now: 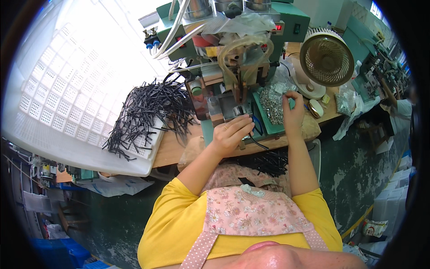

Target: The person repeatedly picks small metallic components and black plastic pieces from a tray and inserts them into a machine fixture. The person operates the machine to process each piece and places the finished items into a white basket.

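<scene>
My left hand (pixel 231 136) is at the front of a green bench machine (pixel 207 127), its fingers closed on a short black strip (pixel 258 144). One end of the strip hangs out to the right of my fingertips; the other is hidden by the hand and the machine's work head (pixel 242 109). Over the right edge of a green tray (pixel 274 129) is my right hand (pixel 293 112), thumb and forefinger pinched together. Small shiny metal parts (pixel 271 106) are heaped in that tray. Whatever sits in the pinch is too small to make out.
Many black strips (pixel 150 107) lie piled in a white perforated basket (pixel 58 98) on the left. More strips (pixel 264 162) rest below the bench edge. A fan (pixel 326 58), a small oval case (pixel 315 108) and a bag of metal parts (pixel 344 104) stand right.
</scene>
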The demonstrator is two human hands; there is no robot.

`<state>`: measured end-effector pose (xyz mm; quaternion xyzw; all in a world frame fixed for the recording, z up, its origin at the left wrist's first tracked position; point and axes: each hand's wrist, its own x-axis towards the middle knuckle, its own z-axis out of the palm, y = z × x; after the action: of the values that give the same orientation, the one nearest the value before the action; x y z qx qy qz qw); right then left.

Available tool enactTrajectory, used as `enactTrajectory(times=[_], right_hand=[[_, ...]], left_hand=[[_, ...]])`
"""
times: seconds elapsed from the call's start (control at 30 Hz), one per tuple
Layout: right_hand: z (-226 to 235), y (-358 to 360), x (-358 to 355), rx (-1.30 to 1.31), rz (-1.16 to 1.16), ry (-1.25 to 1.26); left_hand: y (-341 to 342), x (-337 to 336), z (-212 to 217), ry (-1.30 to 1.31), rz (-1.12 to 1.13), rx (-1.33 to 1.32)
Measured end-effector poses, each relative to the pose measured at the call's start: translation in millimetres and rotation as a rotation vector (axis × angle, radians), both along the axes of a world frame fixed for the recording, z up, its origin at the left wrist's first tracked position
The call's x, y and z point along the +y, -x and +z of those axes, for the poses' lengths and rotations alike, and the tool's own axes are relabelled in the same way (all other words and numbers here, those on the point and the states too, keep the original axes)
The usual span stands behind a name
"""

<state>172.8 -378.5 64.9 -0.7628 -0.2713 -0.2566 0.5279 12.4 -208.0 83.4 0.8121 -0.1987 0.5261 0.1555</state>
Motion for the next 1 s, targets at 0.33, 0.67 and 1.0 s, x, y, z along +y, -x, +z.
enactTrajectory(times=[0.33,0.67,1.0], right_hand=[[-60.9,-15.8,-2.3,-0.123,-0.065,0.601],[-59.2,-14.5,4.9,-0.19,0.056,0.305],[-58.5,-15.1,4.6,-0.121,0.055,0.284]], left_hand=[[5.0,-1.9,-3.3,0.026,-0.005,0.018],[35.4,148.2,-58.3,0.183,0.719,0.371],[29.9,221.2,-87.0,-0.35,0.822,0.492]])
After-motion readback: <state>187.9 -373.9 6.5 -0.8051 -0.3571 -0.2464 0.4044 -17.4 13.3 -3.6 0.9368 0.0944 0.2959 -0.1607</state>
